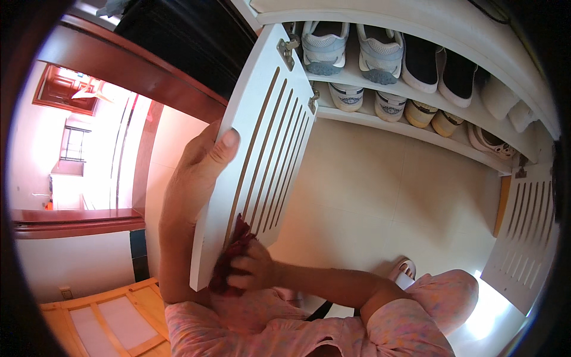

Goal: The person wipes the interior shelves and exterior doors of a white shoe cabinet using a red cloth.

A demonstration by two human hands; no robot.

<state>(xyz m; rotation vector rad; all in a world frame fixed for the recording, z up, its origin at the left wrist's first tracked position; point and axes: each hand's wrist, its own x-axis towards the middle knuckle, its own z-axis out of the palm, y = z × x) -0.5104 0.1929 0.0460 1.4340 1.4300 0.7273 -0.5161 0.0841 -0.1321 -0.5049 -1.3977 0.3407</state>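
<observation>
My left hand [200, 165] grips the outer edge of a white slatted cabinet door [263, 147], its thumb on the inner face. The door stands swung out on metal hinges [286, 49]. In my right hand [254, 267] is a crumpled dark red cloth [232, 263], pressed against the lower part of the same face, by the ends of the slots. Behind the door, the cabinet shelf [348, 80] holds grey-white sneakers [325, 49] and black slip-on shoes [420, 64]. More shoes [345, 96] stand on the shelf below.
A second slatted door [517, 241] hangs open at the right. Pale floor tiles [357, 178] lie under the cabinet. A reddish wooden frame [134, 67] runs along the left, with a wooden panelled piece [111, 317] at the lower left. My sandaled foot [405, 267] is on the floor.
</observation>
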